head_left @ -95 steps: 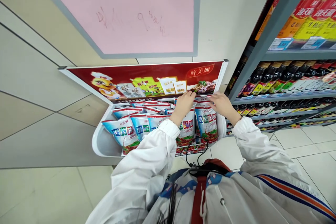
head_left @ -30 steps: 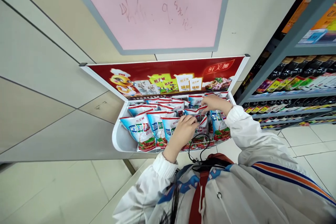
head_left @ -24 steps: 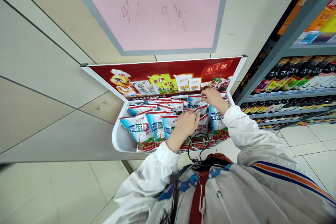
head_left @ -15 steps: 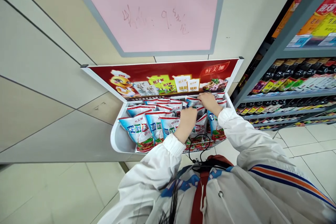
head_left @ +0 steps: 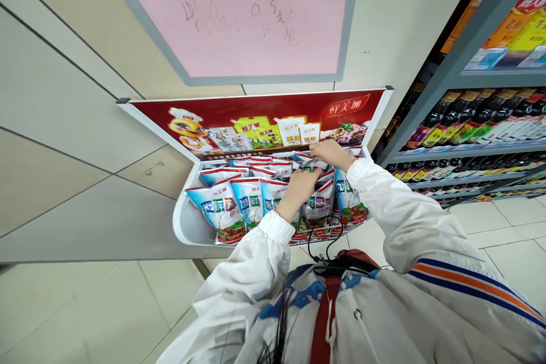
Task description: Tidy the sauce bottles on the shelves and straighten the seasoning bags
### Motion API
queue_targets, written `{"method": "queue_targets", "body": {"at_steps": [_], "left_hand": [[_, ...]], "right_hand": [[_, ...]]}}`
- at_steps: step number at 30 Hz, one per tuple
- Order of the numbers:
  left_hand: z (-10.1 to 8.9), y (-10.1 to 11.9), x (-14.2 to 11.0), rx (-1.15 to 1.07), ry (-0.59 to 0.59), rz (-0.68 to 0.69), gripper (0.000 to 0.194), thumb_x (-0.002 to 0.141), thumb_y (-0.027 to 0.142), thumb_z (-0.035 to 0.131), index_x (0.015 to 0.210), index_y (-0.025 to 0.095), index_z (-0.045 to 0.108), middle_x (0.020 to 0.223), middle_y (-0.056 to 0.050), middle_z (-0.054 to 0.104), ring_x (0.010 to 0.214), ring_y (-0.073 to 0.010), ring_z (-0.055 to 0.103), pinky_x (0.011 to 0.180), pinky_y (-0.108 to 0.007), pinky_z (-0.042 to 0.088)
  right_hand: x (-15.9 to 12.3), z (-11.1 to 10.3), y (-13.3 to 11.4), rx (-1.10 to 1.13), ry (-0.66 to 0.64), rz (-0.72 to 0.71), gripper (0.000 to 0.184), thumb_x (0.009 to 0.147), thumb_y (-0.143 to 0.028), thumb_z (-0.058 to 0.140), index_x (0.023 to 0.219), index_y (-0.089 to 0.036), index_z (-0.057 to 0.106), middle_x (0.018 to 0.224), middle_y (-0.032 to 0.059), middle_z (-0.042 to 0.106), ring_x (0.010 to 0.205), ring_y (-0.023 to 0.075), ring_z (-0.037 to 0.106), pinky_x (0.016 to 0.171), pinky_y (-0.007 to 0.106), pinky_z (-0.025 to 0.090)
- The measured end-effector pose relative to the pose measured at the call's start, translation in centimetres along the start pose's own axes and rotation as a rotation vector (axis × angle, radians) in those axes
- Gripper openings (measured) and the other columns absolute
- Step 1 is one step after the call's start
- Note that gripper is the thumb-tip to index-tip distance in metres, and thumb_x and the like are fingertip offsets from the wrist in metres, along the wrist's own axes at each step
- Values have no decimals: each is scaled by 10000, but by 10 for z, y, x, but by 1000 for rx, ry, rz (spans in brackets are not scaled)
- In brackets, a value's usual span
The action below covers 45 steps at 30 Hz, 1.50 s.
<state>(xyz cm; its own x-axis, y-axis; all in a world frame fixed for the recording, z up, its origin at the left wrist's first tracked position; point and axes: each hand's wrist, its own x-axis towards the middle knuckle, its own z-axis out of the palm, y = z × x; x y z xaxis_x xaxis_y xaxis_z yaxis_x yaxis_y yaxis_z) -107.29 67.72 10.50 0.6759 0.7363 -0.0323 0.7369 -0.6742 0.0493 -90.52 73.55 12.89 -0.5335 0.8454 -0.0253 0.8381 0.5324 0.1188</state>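
Several white and blue seasoning bags with red top edges stand in rows in a white display bin (head_left: 183, 219). My right hand (head_left: 331, 153) is at the back row, its fingers closed over the top edge of a seasoning bag (head_left: 302, 157). Just nearer to me, my left hand (head_left: 301, 186) reaches in among the bags with curled fingers. Its fingertips are down by the same bag, and what they hold is hidden. A front bag (head_left: 319, 207) stands below the left hand, and another bag (head_left: 347, 196) leans at the bin's right end.
A red printed header board (head_left: 256, 125) rises behind the bin. Above it, a pink sign (head_left: 239, 23) with handwriting hangs on the tiled wall. Grey shelves (head_left: 447, 151) with dark sauce bottles (head_left: 460, 119) stand at the right. A black cord (head_left: 310, 244) dangles before my chest.
My left hand has moved forward between the bags, with its fingers now showing closer to the right hand. The right hand stays on the back bag. The whole view has shifted slightly.
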Motion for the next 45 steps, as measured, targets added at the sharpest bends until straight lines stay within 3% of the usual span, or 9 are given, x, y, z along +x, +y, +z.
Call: {"method": "queue_targets", "body": {"at_steps": [7,11,17,21,26,30,34,40,45], "left_hand": [[-4,-5,16,-101,-17,-104,288,938,172,534,1198,218,649,1088,-114,747,1087,-302,703,869,-373,534],[-8,-16,19,-136,-55,-210,245,872,236,642,1109,194,688,1069,-121,743,1063,-308,700,848,-367,529],[-7,-48,15,-349,-63,-106,216,808,347,771,975,221,716,1037,-60,745,1022,-266,678,795,-317,493],[1,-65,19,-480,-63,-78,251,746,328,821,929,196,711,977,-51,746,949,-248,675,783,-318,478],[5,-69,17,-664,13,-32,171,802,282,779,902,179,687,940,-40,738,893,-208,679,780,-290,476],[1,-51,14,-457,208,-173,83,923,273,669,928,190,678,968,-65,747,923,-235,682,774,-305,455],[-12,-41,9,-290,250,-286,191,981,386,597,969,219,690,990,-64,753,939,-253,687,737,-310,450],[-26,-59,23,-148,301,-69,305,1019,182,450,1251,219,645,1278,-84,672,1197,-243,597,898,-325,479],[-22,-59,35,25,241,61,208,990,170,500,1096,178,679,1195,-133,666,1166,-288,573,969,-387,465]], "right_hand": [[-1,-2,-1,-35,31,24,119,949,-201,663,1021,-157,746,1122,103,722,1048,250,671,757,304,397],[-16,-9,9,34,-6,218,249,861,-269,797,1091,-185,751,1112,105,731,1094,275,654,803,308,431],[-44,-7,20,179,5,395,286,839,-188,798,1122,-208,759,1095,83,742,1077,265,650,824,310,452],[-67,-1,13,346,250,250,162,951,-251,680,1081,-197,761,1105,69,740,1073,231,630,928,338,454],[-88,16,6,586,196,52,50,882,-215,762,910,-178,742,993,59,743,998,224,627,939,348,448],[-87,25,0,551,312,269,49,870,-189,767,885,-164,728,917,78,725,968,243,618,871,337,446],[-84,21,-2,556,402,350,75,937,-228,693,902,-170,725,938,67,739,955,226,635,895,332,447],[-74,15,5,457,316,536,244,920,-254,722,1142,-153,709,1110,86,731,1062,231,630,952,327,451],[-62,15,5,279,213,489,115,923,-186,688,1028,-181,734,1115,88,699,1132,241,574,883,302,426]]}}
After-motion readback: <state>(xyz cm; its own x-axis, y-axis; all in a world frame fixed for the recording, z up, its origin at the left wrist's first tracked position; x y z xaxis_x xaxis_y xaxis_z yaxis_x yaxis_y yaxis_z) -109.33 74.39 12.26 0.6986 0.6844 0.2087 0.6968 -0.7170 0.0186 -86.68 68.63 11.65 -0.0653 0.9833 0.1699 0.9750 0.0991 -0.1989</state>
